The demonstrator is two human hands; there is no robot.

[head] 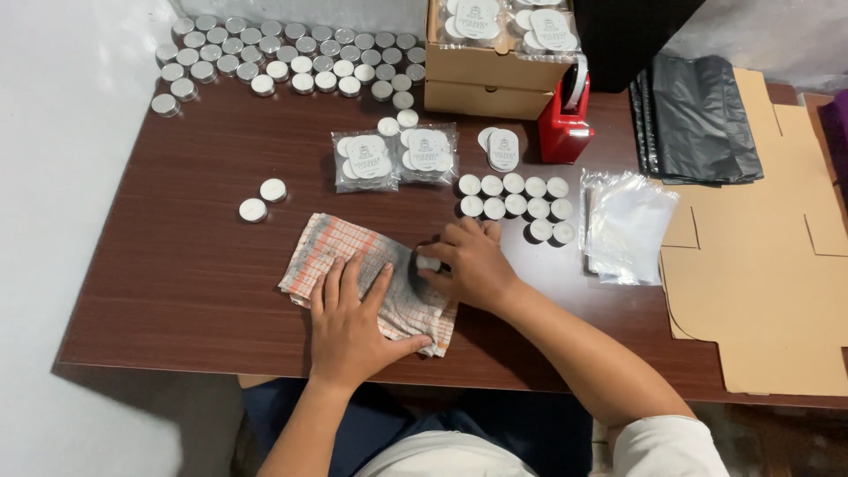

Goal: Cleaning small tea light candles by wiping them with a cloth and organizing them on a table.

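The left hand (349, 322) lies flat, fingers spread, pinning the cloth (371, 281) to the surface (177, 283). The right hand (468, 261) pinches a candle (428, 262) against the cloth's 3 o'clock edge, seemingly to wipe it. More candles (517, 203) wait at 1 o'clock.

The right hand (468, 261) half-hides a small white candle (428, 262) — the cardboard boxes (490, 75) run off the top edge.

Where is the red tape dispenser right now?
The red tape dispenser stands at the table's far side, right of centre, beside the cardboard boxes and left of the black bags.
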